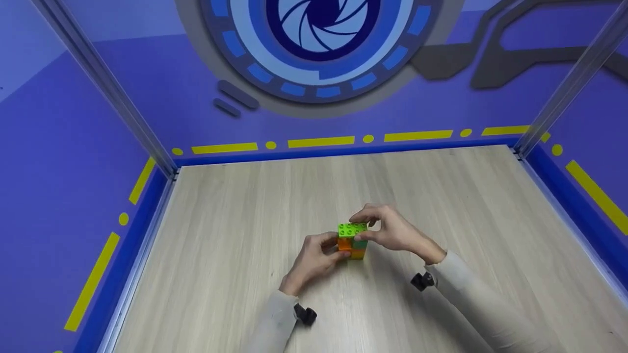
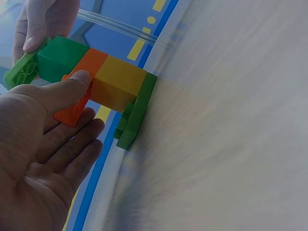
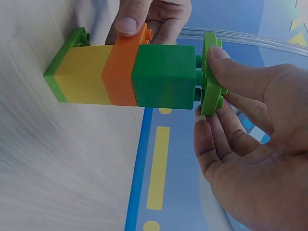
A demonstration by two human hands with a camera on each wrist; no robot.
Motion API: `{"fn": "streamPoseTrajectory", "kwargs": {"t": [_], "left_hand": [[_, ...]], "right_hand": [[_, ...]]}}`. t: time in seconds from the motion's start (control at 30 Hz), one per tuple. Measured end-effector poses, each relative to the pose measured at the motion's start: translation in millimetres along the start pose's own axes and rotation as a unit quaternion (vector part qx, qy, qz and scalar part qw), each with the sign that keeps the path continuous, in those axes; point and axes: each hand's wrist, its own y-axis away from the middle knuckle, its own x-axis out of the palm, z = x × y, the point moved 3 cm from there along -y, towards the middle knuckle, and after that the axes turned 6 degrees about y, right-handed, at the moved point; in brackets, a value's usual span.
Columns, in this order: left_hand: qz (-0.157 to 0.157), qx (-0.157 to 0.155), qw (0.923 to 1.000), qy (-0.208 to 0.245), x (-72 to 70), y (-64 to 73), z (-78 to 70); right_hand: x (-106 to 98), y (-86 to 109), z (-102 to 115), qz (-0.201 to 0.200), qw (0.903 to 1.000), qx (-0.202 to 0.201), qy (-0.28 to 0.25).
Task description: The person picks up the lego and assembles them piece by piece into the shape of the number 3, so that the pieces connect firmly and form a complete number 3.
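A tower of toy building bricks stands on the table. From the bottom it has a green plate (image 2: 140,111), a yellow brick (image 3: 84,74), an orange plate (image 3: 120,72) that juts out sideways, and a dark green brick (image 3: 164,77). Thumb and fingers of my left hand (image 1: 314,256) pinch the jutting end of the orange plate from the tower's left. My right hand (image 1: 397,230) pinches a light green plate (image 3: 210,72) by its edges over the dark green brick. In the right wrist view, the brick's studs show in a narrow gap beneath that plate.
The wood-look table (image 1: 235,211) extends around the tower. Blue-purple panels (image 1: 132,98) with yellow dashes wall it in at the back and both sides. Metal posts (image 1: 113,93) stand at the back corners.
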Motion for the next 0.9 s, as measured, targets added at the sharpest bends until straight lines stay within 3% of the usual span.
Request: {"fn": "streamPoseTrajectory", "kwargs": {"t": [0.27,0.9], "left_hand": [[0.001,-0.011,0.9999,0.013,-1.1,-0.9,-0.1],[0.001,0.009,0.9999,0.01,-1.1,-1.6,0.9]], "right_hand": [[0.4,1.7,0.8,0.005,1.0,-0.003,-0.004],[4.8,6.9,1.5,-0.007,0.9995,0.013,0.027]]}}
